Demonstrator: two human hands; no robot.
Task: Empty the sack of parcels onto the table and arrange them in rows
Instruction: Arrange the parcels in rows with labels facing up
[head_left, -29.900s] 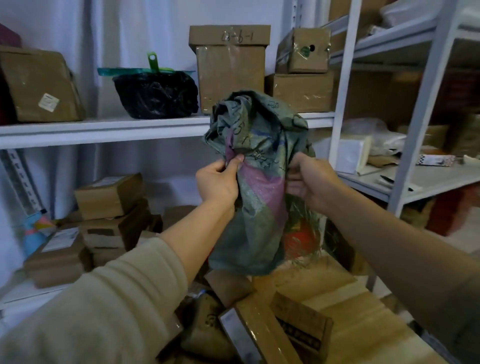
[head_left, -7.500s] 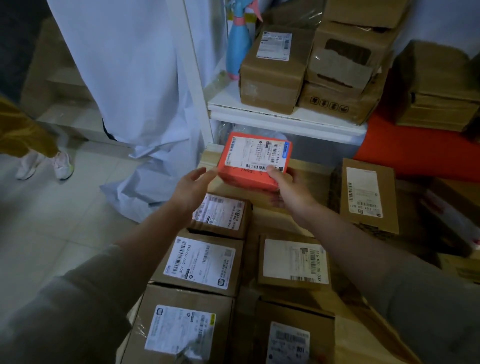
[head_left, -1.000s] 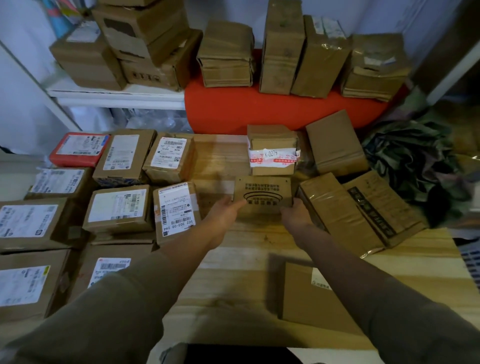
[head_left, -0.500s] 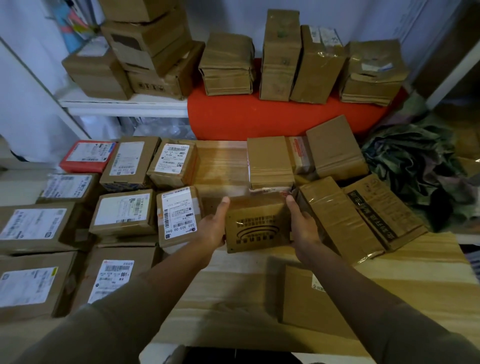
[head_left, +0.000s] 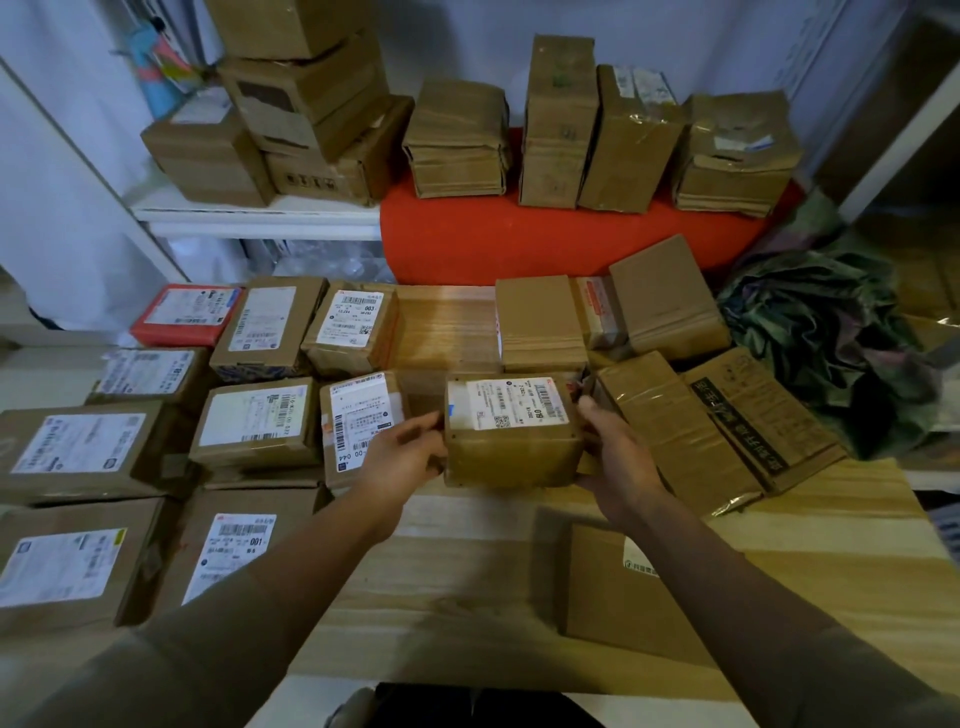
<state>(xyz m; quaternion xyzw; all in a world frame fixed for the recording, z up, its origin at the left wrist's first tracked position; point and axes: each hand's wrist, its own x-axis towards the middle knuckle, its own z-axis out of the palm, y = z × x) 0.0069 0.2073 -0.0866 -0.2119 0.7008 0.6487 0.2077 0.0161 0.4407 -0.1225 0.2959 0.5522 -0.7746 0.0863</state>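
I hold a small brown cardboard parcel (head_left: 511, 431) between both hands, its white shipping label facing up. My left hand (head_left: 402, 460) grips its left side and my right hand (head_left: 615, 457) its right side, just above the wooden table (head_left: 452, 582). Left of it lie rows of labelled parcels (head_left: 257, 421), with a red parcel (head_left: 184, 314) at the far back corner. Unsorted brown parcels (head_left: 691, 426) lie to the right and behind. The empty green sack (head_left: 831, 338) is crumpled at the table's right end.
A flat brown parcel (head_left: 618, 592) lies near the table's front edge under my right forearm. Behind the table, several boxes stand on a red surface (head_left: 519, 239) and on a white shelf (head_left: 249, 208). A white rack post (head_left: 883, 130) rises at the right.
I lifted the parcel off the table and turned it over, so its printed side gave way to the shipping label on top. It now sits slightly right of the labelled rows.
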